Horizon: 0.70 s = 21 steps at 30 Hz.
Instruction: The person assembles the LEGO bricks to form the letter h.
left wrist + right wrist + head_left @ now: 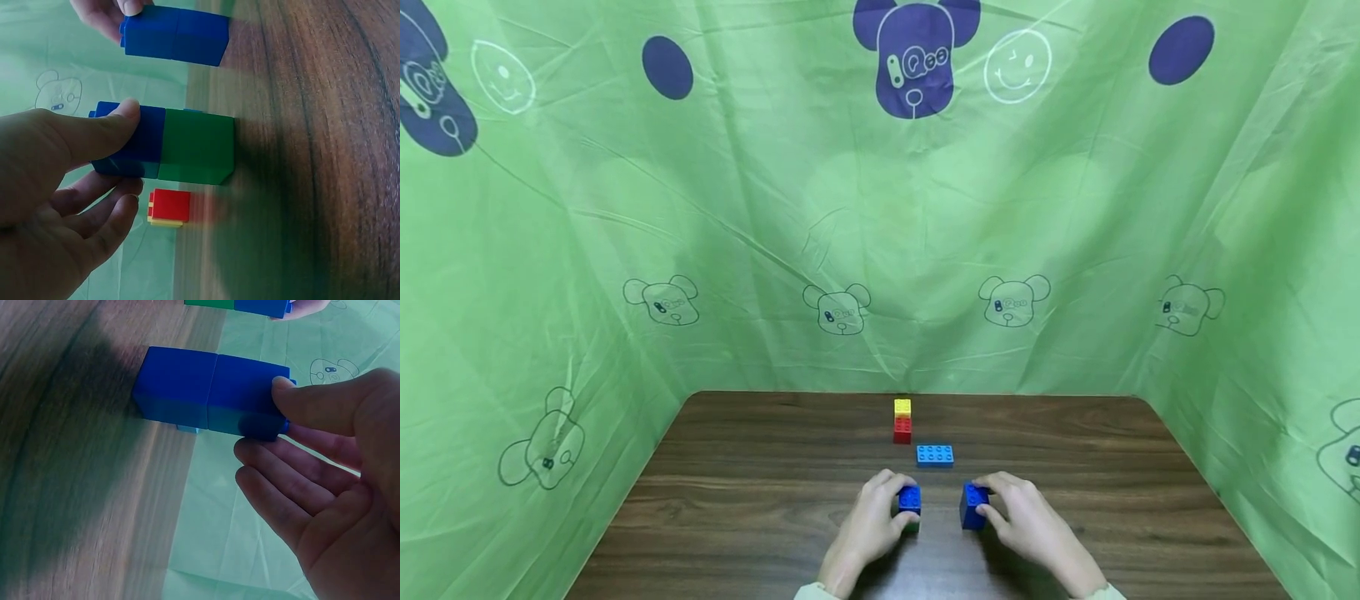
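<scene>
My left hand [871, 518] pinches the upper part of a two-brick stack, a dark blue brick [150, 140] on top of a green brick [199, 147]. On the right, my right hand [1028, 520] holds a stack of two dark blue bricks [209, 390] between thumb and fingers. Both stacks stand upright side by side, with a gap between them. Just beyond, a lighter blue brick [935, 456] with two rows of studs lies flat. Farther back are a red brick [902, 432] and a yellow brick [902, 407], one behind the other in the head view.
All the bricks are on a dark wood-grain table [760, 467] with rounded far corners. A green printed cloth [760, 208] hangs behind the table and along both sides.
</scene>
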Motion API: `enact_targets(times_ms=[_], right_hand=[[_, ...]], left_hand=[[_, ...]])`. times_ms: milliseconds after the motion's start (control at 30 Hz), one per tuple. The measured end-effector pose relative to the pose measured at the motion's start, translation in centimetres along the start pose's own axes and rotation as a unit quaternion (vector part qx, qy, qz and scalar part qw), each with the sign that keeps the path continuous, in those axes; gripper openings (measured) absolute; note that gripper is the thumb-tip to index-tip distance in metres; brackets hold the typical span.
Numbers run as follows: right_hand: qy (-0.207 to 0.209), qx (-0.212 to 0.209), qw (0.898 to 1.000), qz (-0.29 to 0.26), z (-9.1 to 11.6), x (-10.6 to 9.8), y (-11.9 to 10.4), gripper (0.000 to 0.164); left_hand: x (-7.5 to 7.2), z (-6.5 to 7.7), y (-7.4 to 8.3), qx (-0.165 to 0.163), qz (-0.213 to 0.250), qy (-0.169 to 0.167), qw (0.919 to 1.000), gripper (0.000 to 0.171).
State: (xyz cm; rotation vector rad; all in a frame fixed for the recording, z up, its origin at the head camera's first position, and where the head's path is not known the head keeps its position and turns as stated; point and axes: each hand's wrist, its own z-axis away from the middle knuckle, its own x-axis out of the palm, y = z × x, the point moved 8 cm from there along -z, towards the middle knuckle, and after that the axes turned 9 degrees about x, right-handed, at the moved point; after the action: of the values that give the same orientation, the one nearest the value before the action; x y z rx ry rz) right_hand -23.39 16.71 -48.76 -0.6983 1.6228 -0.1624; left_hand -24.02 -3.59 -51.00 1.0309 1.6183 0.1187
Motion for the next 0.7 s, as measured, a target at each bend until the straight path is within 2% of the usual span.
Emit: enact_targets(times_ms=[267,467,700], right_hand=[[0.011,-0.015,1.000,-0.006,-0.02,-0.04,-0.07,0.028],[-0.003,-0.004,1.000,-0.006,-0.22,-0.10,-0.12,0.026],[-0.010,-0.016,1.000,0.006,-0.46,-0.39,-0.56,0.028]], left_hand=[[0.10,-0.03,-0.17,0.012,-0.005,0.011,0.9999,0.038],[0.36,0.04,-0.53,-0.007,-0.005,-0.002,1.0000,0.040],[0.40,0.08,-0.80,-0.014,0.011,-0.001,0.9998,0.039]])
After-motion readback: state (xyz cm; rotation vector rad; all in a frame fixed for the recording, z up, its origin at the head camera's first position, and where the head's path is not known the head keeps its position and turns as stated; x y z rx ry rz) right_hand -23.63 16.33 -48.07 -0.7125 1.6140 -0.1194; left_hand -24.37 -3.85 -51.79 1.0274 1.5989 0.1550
